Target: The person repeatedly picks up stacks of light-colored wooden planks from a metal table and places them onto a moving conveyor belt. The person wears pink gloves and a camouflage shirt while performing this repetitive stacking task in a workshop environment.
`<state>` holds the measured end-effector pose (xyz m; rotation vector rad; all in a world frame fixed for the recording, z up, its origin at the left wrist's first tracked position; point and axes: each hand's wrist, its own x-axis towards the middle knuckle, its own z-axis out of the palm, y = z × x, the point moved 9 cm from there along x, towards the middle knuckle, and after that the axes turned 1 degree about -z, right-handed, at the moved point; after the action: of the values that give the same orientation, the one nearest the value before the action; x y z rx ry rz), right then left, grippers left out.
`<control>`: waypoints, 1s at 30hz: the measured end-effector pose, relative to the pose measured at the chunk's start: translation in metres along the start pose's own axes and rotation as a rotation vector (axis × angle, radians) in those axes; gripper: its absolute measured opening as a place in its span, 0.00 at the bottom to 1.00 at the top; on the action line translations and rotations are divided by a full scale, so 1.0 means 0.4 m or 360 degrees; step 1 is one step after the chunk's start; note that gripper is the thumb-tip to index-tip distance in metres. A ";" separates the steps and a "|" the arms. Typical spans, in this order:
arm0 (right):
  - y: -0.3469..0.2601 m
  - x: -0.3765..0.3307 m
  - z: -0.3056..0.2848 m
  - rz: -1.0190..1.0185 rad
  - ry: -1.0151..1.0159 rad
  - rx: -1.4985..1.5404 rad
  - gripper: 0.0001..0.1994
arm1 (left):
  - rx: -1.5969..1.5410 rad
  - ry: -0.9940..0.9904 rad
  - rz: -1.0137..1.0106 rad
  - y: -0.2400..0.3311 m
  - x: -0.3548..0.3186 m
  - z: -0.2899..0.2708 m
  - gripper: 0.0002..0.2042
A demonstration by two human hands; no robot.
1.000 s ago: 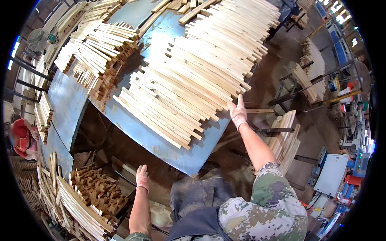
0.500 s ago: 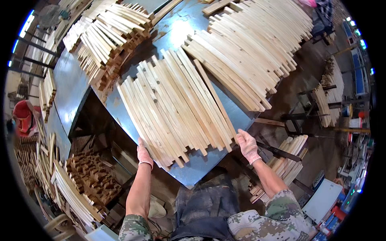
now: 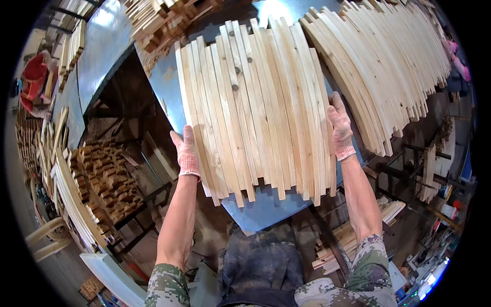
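Observation:
A row of pale wooden strips point(image 3: 255, 112) lies side by side on the blue metal table point(image 3: 255, 212), their near ends uneven. My left hand point(image 3: 186, 151), in a pinkish knitted work glove, rests flat along the row's left edge, fingers stretched and thumb apart. Against the right edge lies my right hand point(image 3: 340, 125), gloved the same way, its fingers extended upward. Neither hand is wrapped round a strip; the row sits between the two palms. Some strips show dark knots. To the right, a second, wider row of strips point(image 3: 381, 71) fans out close by.
More stacked strips point(image 3: 158, 20) stand at the far left of the table. Below on the left is a pile of wood with its cut ends showing point(image 3: 105, 176). Lower right, boards point(image 3: 353, 238) rest on a dark metal frame. A red object point(image 3: 35, 77) is at the far left.
My hands have moved from the row's near corners further up along its sides. The strips beside my right hand now lie closer together and straighter. The view has shifted too.

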<state>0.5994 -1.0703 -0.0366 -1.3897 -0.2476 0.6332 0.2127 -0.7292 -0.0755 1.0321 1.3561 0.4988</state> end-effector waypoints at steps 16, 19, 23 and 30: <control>0.100 -0.549 0.078 0.0912 -0.0009 -0.0060 0.42 | -0.0182 -0.0809 -0.0711 -0.221 -0.373 -0.236 0.42; 0.099 -0.601 0.072 0.0964 -0.0011 -0.0041 0.41 | -0.0323 -0.0828 -0.0727 -0.244 -0.453 -0.277 0.39; 0.098 -0.648 0.077 0.1012 -0.0100 0.0108 0.39 | -0.0356 -0.0766 -0.0778 -0.245 -0.548 -0.321 0.39; 0.093 -0.698 0.119 0.1075 -0.0365 0.0046 0.39 | -0.0470 -0.0595 -0.0597 -0.223 -0.702 -0.461 0.38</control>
<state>0.3380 -1.1822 -0.0081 -1.3666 0.0618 1.3521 -0.0416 -0.9437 0.0255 0.5739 1.0677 0.2017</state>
